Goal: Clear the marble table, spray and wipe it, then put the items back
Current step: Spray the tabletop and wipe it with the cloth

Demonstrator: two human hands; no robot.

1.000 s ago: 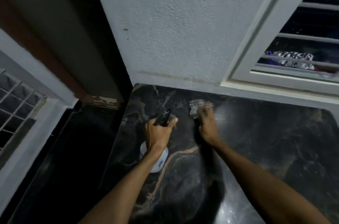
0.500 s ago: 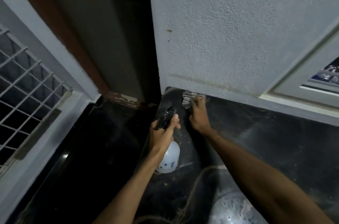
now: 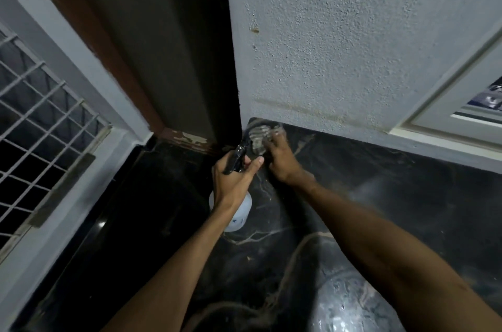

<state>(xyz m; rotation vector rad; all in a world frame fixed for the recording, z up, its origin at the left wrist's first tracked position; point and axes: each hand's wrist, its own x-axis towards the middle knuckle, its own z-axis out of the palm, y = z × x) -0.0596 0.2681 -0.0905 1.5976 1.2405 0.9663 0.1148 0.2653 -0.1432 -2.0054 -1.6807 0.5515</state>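
Observation:
The black marble table [image 3: 394,204] with pale veins fills the lower right. My left hand [image 3: 233,176] grips a white spray bottle [image 3: 239,216] by its black trigger head [image 3: 237,159], held just over the table's left edge. My right hand [image 3: 281,159] presses a grey patterned cloth [image 3: 258,137] flat onto the marble at the far left corner, against the wall. Fingers cover part of the cloth.
A rough white wall [image 3: 353,46] rises right behind the table. A window frame [image 3: 445,119] sits at the right. Left of the table lie a dark floor [image 3: 130,223], a dark doorway [image 3: 190,59] and a metal window grille [image 3: 35,114].
My right hand slid the cloth leftward along the wall into the far left corner. My left hand with the bottle stayed close beside it, and my view turned left.

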